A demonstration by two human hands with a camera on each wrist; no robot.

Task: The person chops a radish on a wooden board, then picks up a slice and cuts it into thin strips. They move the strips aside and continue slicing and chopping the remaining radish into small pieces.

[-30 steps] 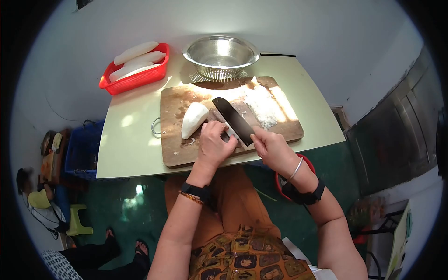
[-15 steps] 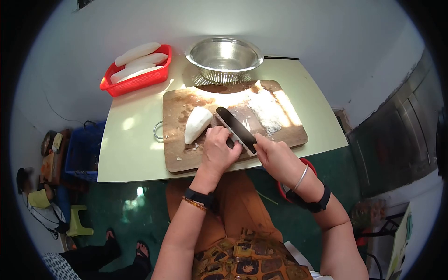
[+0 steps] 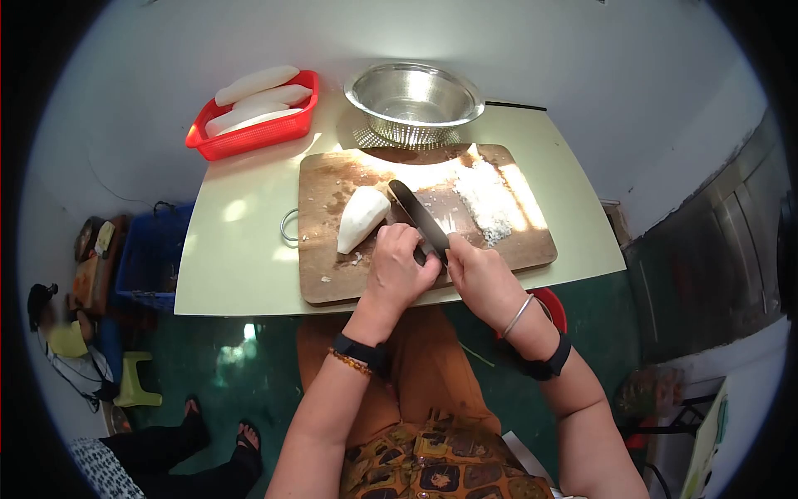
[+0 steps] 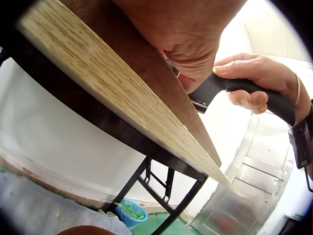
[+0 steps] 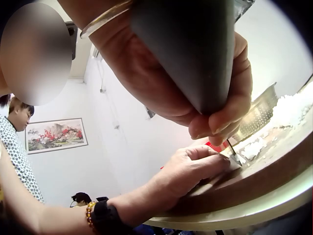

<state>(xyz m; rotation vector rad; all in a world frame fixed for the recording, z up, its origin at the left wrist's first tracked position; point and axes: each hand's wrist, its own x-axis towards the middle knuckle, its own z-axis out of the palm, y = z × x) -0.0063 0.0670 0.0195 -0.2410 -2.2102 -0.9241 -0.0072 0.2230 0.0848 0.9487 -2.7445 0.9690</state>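
My right hand (image 3: 484, 281) grips the black handle (image 5: 195, 54) of a kitchen knife (image 3: 418, 211), its dark blade slanting over the wooden cutting board (image 3: 324, 274). Against the blade's left side, my left hand (image 3: 397, 268) holds down a small piece of white radish (image 5: 235, 162) with curled fingers, mostly hidden under them in the head view. Left of that hand lies a large peeled chunk of white radish (image 3: 363, 218), its thin end toward me. Fine white shreds (image 3: 490, 204) form a heap on the board's right side, and a few thin sticks (image 3: 450, 224) lie just right of the blade.
A perforated metal basin (image 3: 414, 96) stands behind the board. At the back left, a red basket (image 3: 253, 137) holds several whole peeled radishes (image 3: 259, 84). Below the table are a blue crate (image 3: 158, 254) and a green stool (image 3: 137, 380); another person's legs (image 3: 179, 453) show at lower left.
The blade has kept working beside my left fingers, tilting slightly between frames. Thin white sticks have come to lie right of it. The whole head view has shifted a little.
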